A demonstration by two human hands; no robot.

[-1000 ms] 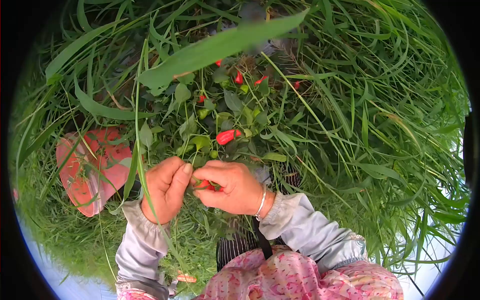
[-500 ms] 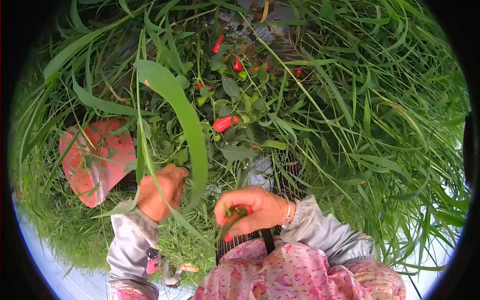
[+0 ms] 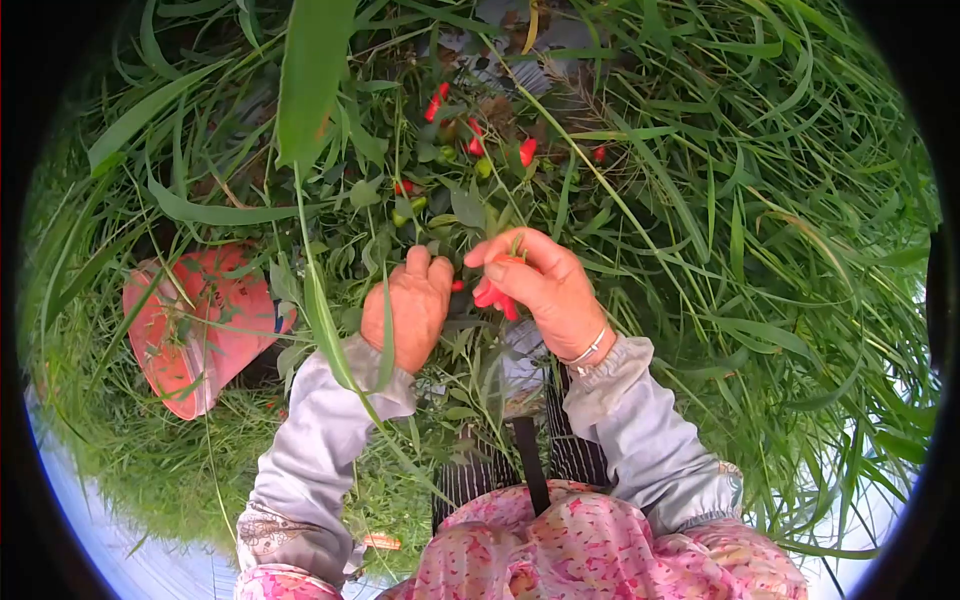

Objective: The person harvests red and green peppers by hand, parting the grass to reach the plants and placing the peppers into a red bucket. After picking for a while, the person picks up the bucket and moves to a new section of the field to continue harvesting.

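My right hand is closed around several red chili peppers, whose tips poke out below the fingers; a green stem shows on top. Just to its left, my left hand reaches into the pepper plant with the fingers bent down among the leaves. What those fingers grip, if anything, is hidden. A small bit of red pepper shows beside them. Further up the plant hang more red peppers, another red pepper, and green peppers.
A red plastic container sits in the grass at the left, with leaf blades across it. Tall grass crowds the right side. A long broad blade hangs close to the camera. Pale ground sheeting shows at the top.
Both hands have moved up and forward into the plant, the left also to the right. My right hand carries its peppers along. The large red pepper at the plant's middle no longer shows there.
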